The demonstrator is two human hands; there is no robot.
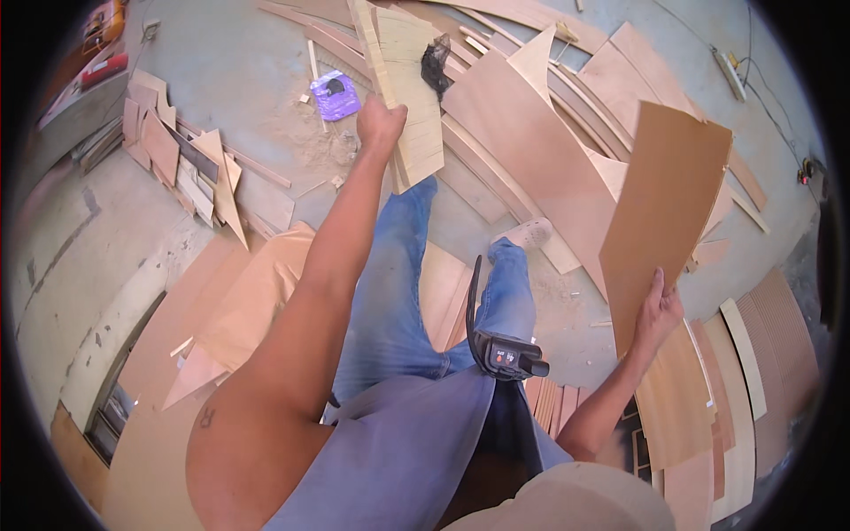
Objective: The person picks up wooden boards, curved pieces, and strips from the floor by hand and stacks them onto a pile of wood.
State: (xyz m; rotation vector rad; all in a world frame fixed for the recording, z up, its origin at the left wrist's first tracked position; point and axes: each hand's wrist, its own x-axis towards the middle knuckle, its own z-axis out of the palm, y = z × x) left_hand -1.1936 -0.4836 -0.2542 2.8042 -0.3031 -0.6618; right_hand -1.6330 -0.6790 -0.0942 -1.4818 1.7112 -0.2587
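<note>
My left hand (381,122) reaches forward, its fingers wrapped round the long edge of a pale plywood piece (418,106). That piece is tilted above the floor and looks like layered boards. My right hand (657,314) grips the lower edge of a brown rectangular board (666,190), its thumb resting on the broad face. The board is raised steeply, out to my right. A purple plastic packet (335,96) lies on the floor just left of the plywood piece. Beside the plywood's right edge is a crumpled black thing (435,66), whose kind I cannot make out.
Curved sheets and strips of wood (522,124) are heaped across the floor ahead. Offcuts (181,164) lie piled at the left. Stacked panels (708,398) stand at the lower right. Cables (768,84) run over the floor at the far right. Sawdust lies near the packet.
</note>
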